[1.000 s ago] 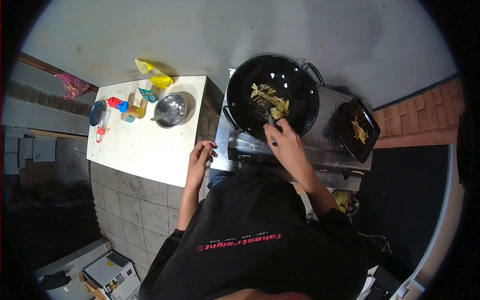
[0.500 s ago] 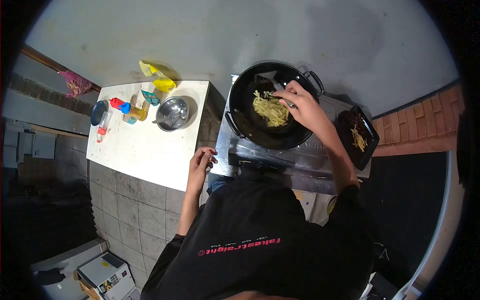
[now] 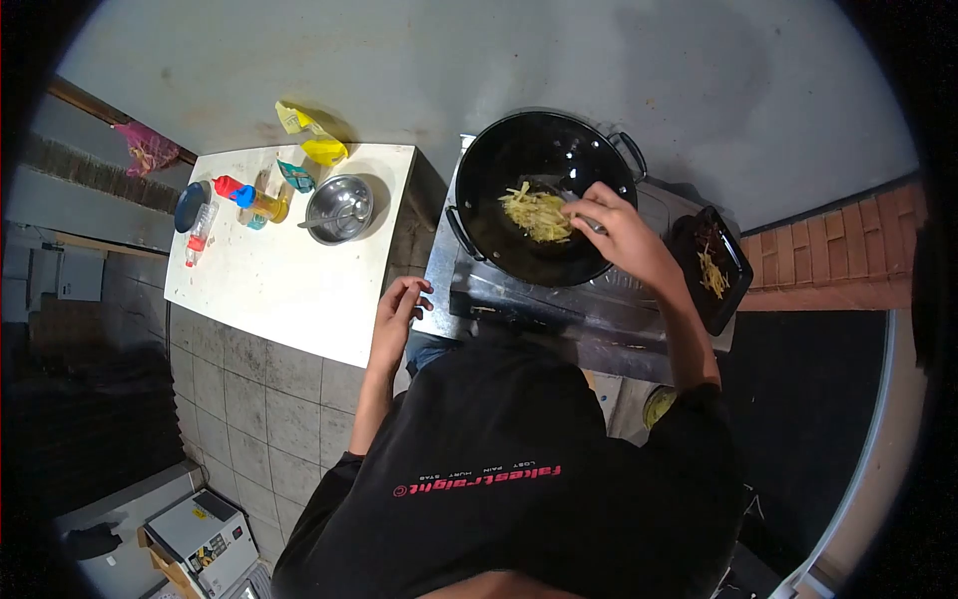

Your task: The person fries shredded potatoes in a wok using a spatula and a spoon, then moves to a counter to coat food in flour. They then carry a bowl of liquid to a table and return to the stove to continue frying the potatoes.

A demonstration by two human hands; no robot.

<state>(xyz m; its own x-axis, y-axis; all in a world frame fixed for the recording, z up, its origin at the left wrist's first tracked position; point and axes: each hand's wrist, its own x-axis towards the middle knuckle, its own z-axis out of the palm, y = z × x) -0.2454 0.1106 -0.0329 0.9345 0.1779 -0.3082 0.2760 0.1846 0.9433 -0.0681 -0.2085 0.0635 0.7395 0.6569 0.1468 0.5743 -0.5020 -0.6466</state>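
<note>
My right hand (image 3: pixel 611 226) is closed on the handle of a spatula (image 3: pixel 547 185) over the right part of a black wok (image 3: pixel 499 262). The spatula's blade lies inside the wok, at the upper edge of a heap of pale yellow strips (image 3: pixel 536 214). Under the wok is a metal stove (image 3: pixel 609 324). My left hand (image 3: pixel 404 301) hovers between the white table and the stove, fingers loosely curled and apart, holding nothing.
On the white table (image 3: pixel 289 309) stand a metal bowl (image 3: pixel 340 210) with a spoon, several bottles and a yellow packet (image 3: pixel 317 140). A black tray (image 3: pixel 733 290) with yellow strips sits right of the wok. Behind the stove rises a grey wall.
The spatula has moved from the strips' left side to beyond them, then down onto their upper edge. My right hand has shifted right. The strips have been gathered together. My left hand has hardly moved.
</note>
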